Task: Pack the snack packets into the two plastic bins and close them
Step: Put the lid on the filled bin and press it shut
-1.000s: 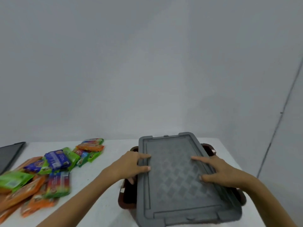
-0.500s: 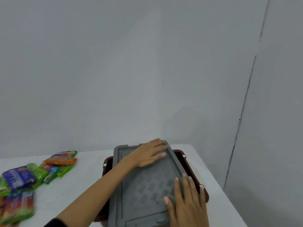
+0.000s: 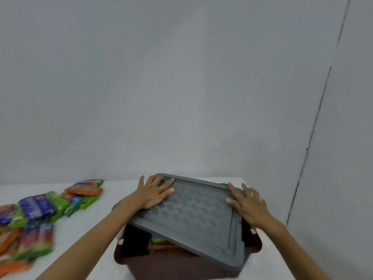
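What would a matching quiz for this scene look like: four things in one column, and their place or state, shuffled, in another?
Things
1. grey lid
2. brown bin
3. loose snack packets
4. left hand

Places or states
A. piled on the white table, left of the brown bin
B. lies askew, not seated
C. rests flat on the grey lid's far left corner
D. near left corner uncovered, packed packets showing

Pairs: 1-B, 2-D, 3-A, 4-C

White table (image 3: 96, 235), grey wall (image 3: 181, 87)
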### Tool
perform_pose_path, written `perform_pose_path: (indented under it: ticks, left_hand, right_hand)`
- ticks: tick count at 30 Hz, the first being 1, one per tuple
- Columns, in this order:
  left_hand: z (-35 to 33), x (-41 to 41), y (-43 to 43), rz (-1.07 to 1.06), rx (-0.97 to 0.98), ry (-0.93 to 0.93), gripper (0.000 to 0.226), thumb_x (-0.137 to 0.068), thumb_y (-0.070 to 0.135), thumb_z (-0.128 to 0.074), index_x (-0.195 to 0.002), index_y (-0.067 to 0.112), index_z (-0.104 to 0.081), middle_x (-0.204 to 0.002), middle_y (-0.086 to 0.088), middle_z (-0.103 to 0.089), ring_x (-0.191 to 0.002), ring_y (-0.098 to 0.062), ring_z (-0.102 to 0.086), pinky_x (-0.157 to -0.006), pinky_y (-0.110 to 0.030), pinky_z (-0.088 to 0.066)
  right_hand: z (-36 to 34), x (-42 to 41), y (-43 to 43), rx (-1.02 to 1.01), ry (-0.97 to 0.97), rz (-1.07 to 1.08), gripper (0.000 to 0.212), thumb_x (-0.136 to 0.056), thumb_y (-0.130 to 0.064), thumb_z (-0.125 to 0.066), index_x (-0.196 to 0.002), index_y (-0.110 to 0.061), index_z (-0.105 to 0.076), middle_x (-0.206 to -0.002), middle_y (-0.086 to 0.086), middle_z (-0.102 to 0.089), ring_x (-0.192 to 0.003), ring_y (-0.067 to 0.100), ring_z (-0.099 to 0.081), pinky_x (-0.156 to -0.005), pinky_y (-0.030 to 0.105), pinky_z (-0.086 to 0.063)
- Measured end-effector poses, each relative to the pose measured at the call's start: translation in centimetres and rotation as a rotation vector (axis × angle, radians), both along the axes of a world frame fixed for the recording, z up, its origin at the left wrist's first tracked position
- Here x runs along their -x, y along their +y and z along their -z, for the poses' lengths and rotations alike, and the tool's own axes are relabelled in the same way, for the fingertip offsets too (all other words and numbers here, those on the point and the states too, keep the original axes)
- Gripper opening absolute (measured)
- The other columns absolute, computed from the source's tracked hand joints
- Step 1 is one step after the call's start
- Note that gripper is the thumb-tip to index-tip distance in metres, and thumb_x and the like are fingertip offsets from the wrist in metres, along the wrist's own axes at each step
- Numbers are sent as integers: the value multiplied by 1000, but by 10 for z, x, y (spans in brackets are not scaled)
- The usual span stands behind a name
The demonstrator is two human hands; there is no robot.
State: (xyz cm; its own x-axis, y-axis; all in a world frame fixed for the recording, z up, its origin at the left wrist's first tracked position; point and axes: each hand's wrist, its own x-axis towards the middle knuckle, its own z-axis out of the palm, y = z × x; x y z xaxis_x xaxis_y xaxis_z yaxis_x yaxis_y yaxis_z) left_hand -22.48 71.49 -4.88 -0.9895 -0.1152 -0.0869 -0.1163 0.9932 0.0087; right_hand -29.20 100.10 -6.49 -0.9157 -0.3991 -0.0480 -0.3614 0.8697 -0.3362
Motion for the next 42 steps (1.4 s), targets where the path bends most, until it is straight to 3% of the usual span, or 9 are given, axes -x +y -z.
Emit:
perform_pose_path:
  ticks: [2, 5, 7, 10, 15, 24, 32, 36, 42]
  left_hand:
    - [-1, -12, 4, -158, -6, -54, 71, -85, 71, -1, -147, 37, 3, -158, -1, -2, -145, -21, 6, -110, -62, 6]
    - [-3, -26, 16, -297, -20, -91, 71, -88, 69, -8, -148, 35, 7, -158, -3, 10, -144, -26, 15, -104, -67, 11]
    - [-1, -33, 30, -350, -38, -51, 72, -87, 69, -6, -148, 33, 9, -158, -4, 11, -143, -29, 18, -101, -70, 13]
    - [7, -40, 48, -381, -36, 17, 73, -87, 70, -7, -147, 33, 10, -157, -7, 12, -142, -33, 20, -100, -70, 14]
    - [9, -48, 50, -398, -43, 56, 71, -88, 68, -8, -147, 35, 8, -157, -7, 13, -143, -31, 20, -102, -70, 13]
    - [12, -64, 58, -390, -8, 61, 70, -88, 68, -8, -147, 34, 9, -157, -7, 13, -142, -31, 21, -103, -70, 11]
    - [8, -65, 59, -386, 7, 27, 69, -90, 66, -11, -148, 32, 3, -158, -8, 4, -144, -32, 11, -109, -64, -8]
    - [-9, -57, 40, -320, 75, 135, 66, -91, 63, -17, -147, 28, -21, -152, -10, -22, -141, -31, -16, -110, -60, -10]
    - [12, -56, 0, -289, -519, 326, 51, -97, 44, -35, -145, 28, -27, -155, -5, -12, -142, -25, -16, -116, -38, -17]
  right_hand:
    - [2, 25, -11, -37, -48, -45, 66, -89, -67, -21, -146, -41, 0, -159, 7, 0, -145, 29, 0, -115, 50, -9]
    - [5, 61, -22, -46, -109, -128, 95, -65, -91, -8, -146, -43, -1, -157, 13, -13, -145, 31, -9, -116, 45, -11]
    - [3, 71, -28, -91, -104, -136, 63, -92, -62, -18, -147, -37, -1, -156, 14, -16, -145, 29, -12, -116, 40, -10]
    - [-3, 70, -34, -12, -113, -138, 50, -102, -34, -20, -149, -30, -1, -157, 8, -16, -143, 27, -20, -117, 39, -12]
    - [12, 47, -33, 250, -86, -93, 46, -102, -31, -17, -149, -29, -12, -156, 1, -20, -140, 26, -28, -114, 33, -20]
    - [18, 28, -24, 222, -3, -44, 46, -102, -34, -18, -148, -33, -16, -151, 6, -34, -132, 32, -39, -106, 38, -32]
    - [13, 18, -20, 254, -93, -31, 52, -99, -47, -20, -148, -35, -11, -152, 6, -30, -137, 31, -32, -109, 42, -28]
    - [10, 16, -17, 217, -78, -9, 55, -95, -54, -21, -147, -38, -12, -145, 16, -39, -131, 35, -38, -107, 45, -34]
    - [4, 3, -10, 405, -193, -87, 52, -100, -40, -25, -148, -31, -8, -155, 2, -23, -142, 27, -24, -117, 41, -16]
